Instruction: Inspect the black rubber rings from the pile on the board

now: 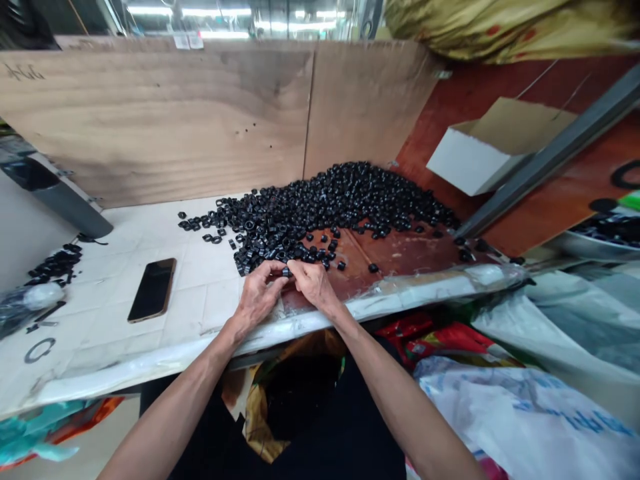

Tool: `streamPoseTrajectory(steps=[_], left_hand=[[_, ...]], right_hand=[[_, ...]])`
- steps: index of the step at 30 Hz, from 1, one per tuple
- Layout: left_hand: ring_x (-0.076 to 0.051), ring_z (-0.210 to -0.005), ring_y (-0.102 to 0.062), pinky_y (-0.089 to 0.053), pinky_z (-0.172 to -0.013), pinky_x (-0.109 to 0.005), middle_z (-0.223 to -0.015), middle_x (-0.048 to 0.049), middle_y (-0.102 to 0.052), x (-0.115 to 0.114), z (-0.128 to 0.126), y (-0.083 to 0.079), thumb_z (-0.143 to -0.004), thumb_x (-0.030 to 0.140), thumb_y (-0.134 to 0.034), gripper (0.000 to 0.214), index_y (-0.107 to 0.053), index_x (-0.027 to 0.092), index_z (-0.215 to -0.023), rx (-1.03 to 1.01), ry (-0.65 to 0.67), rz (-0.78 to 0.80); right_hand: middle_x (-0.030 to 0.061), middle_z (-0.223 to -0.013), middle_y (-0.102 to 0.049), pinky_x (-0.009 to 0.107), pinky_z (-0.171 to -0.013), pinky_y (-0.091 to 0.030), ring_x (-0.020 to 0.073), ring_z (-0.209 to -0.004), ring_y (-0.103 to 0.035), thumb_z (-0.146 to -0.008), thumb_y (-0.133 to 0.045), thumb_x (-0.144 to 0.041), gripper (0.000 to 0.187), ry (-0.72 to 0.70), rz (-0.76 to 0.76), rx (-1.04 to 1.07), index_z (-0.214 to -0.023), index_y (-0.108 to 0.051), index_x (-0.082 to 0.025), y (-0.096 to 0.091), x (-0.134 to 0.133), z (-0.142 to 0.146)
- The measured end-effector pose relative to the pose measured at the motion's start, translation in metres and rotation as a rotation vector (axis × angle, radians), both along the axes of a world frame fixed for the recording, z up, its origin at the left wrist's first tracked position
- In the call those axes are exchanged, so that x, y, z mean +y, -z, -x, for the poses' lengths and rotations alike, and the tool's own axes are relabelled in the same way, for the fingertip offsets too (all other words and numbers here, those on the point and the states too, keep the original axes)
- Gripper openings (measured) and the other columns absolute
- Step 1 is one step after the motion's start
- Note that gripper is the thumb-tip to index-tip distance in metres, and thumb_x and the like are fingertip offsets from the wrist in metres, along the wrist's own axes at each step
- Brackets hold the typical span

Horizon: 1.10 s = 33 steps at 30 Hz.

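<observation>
A wide heap of small black rings (350, 193) lies on the bench against the wooden back board. At its near edge my two hands meet around one small black ring (287, 271). My left hand (261, 290) pinches it between thumb and forefinger. From the other side my right hand (313, 281) is closed, its fingertips against the same ring; what else they may hold is hidden. Loose rings lie just beyond my fingers. Below the bench edge, an open yellow sack (263, 413) sits between my legs, its inside dark.
A phone (153, 290) lies left on the pale bench top (195, 267). Further left are a grey post (75, 207), black pieces (55, 267) and a flat ring (40, 350). On the right stand a slanted metal bar (555, 147), a white box (470, 157) and plastic bags (520, 407).
</observation>
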<state>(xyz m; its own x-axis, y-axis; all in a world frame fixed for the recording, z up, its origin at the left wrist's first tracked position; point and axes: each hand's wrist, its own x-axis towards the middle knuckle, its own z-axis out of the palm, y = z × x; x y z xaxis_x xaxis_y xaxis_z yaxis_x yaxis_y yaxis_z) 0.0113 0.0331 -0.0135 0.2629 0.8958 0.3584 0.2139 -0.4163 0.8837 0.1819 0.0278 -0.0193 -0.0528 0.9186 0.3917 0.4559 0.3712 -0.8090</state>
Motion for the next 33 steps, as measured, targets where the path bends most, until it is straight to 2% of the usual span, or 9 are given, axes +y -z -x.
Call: streamPoseTrajectory(steps=[4,7,10,13,19,23,27,31,33], left_hand=[[-0.018,-0.094,-0.070,-0.057,-0.089,-0.033,-0.102,-0.0038,-0.072,-0.001,-0.002,0.000,-0.087,0.021,-0.065,0.020,-0.068,0.019,-0.107,-0.014,0.009,0.001],[-0.018,-0.092,-0.071,-0.058,-0.087,-0.033,-0.101,-0.0037,-0.072,-0.001,-0.001,0.001,-0.087,0.020,-0.065,0.020,-0.068,0.019,-0.107,-0.062,-0.006,0.025],[-0.018,-0.092,-0.071,-0.059,-0.087,-0.033,-0.100,-0.0037,-0.073,-0.001,0.001,0.001,-0.087,0.020,-0.065,0.020,-0.068,0.019,-0.107,-0.059,-0.031,0.028],[-0.018,-0.091,-0.071,-0.058,-0.087,-0.033,-0.099,-0.0041,-0.073,-0.002,0.001,-0.001,-0.086,0.020,-0.065,0.019,-0.069,0.019,-0.104,-0.028,-0.031,0.019],[-0.019,-0.089,-0.071,-0.059,-0.084,-0.032,-0.098,-0.0043,-0.073,-0.001,-0.002,0.001,-0.084,0.022,-0.066,0.021,-0.068,0.019,-0.105,-0.117,-0.052,0.086],[-0.018,-0.086,-0.070,-0.058,-0.081,-0.031,-0.094,-0.0038,-0.072,0.000,-0.001,0.003,-0.084,0.022,-0.067,0.020,-0.068,0.018,-0.103,-0.119,-0.074,0.088],[-0.017,-0.086,-0.069,-0.056,-0.081,-0.029,-0.094,-0.0029,-0.071,0.001,0.000,0.003,-0.084,0.023,-0.066,0.020,-0.067,0.019,-0.104,-0.127,-0.087,0.094],[-0.015,-0.079,-0.066,-0.054,-0.075,-0.027,-0.087,-0.0002,-0.069,-0.001,0.000,-0.001,-0.084,0.023,-0.064,0.023,-0.066,0.019,-0.106,-0.101,-0.116,0.111],[-0.015,-0.078,-0.064,-0.054,-0.074,-0.027,-0.086,0.0006,-0.068,-0.003,0.001,-0.004,-0.084,0.023,-0.063,0.022,-0.065,0.019,-0.105,-0.082,-0.131,0.096]], right_hand=[[-0.0002,-0.070,-0.065,0.022,-0.062,-0.046,0.0133,-0.061,-0.060,-0.099,-0.050,-0.043,0.030,0.045,-0.024,0.133,-0.088,-0.065,-0.019,0.000,0.000,0.001],[0.0018,-0.083,-0.070,0.022,-0.064,-0.051,0.0141,-0.066,-0.065,-0.094,-0.057,-0.039,0.025,-0.053,-0.009,0.230,-0.104,-0.067,-0.018,0.001,-0.001,0.002],[0.0014,-0.074,-0.069,0.023,-0.063,-0.050,0.0140,-0.063,-0.064,-0.095,-0.055,-0.034,0.022,-0.065,-0.019,0.149,-0.090,-0.069,-0.018,0.003,-0.001,0.002],[-0.0005,-0.057,-0.060,0.023,-0.059,-0.045,0.0133,-0.054,-0.058,-0.100,-0.046,-0.037,0.039,0.023,-0.029,0.020,-0.071,-0.066,-0.019,0.006,0.000,0.002],[-0.0010,-0.069,-0.067,0.022,-0.060,-0.047,0.0137,-0.058,-0.061,-0.097,-0.054,-0.035,0.027,-0.050,-0.014,0.113,-0.111,-0.068,-0.017,0.002,-0.002,0.004],[-0.0021,-0.054,-0.057,0.023,-0.058,-0.042,0.0126,-0.053,-0.054,-0.100,-0.047,-0.038,0.039,0.002,-0.009,0.035,-0.070,-0.064,-0.020,-0.003,-0.005,0.004],[-0.0030,-0.060,-0.058,0.023,-0.056,-0.039,0.0118,-0.054,-0.051,-0.096,-0.054,-0.038,0.028,-0.008,-0.029,0.078,-0.081,-0.067,-0.018,-0.006,-0.007,0.004],[-0.0015,-0.062,-0.058,0.024,-0.058,-0.041,0.0124,-0.057,-0.051,-0.095,-0.055,-0.038,0.033,-0.057,-0.035,0.075,-0.069,-0.062,-0.019,-0.006,-0.007,0.004],[0.0007,-0.073,-0.064,0.024,-0.061,-0.044,0.0142,-0.062,-0.056,-0.092,-0.060,-0.038,0.022,-0.061,-0.047,0.108,-0.085,-0.068,-0.018,-0.005,-0.006,0.005]])
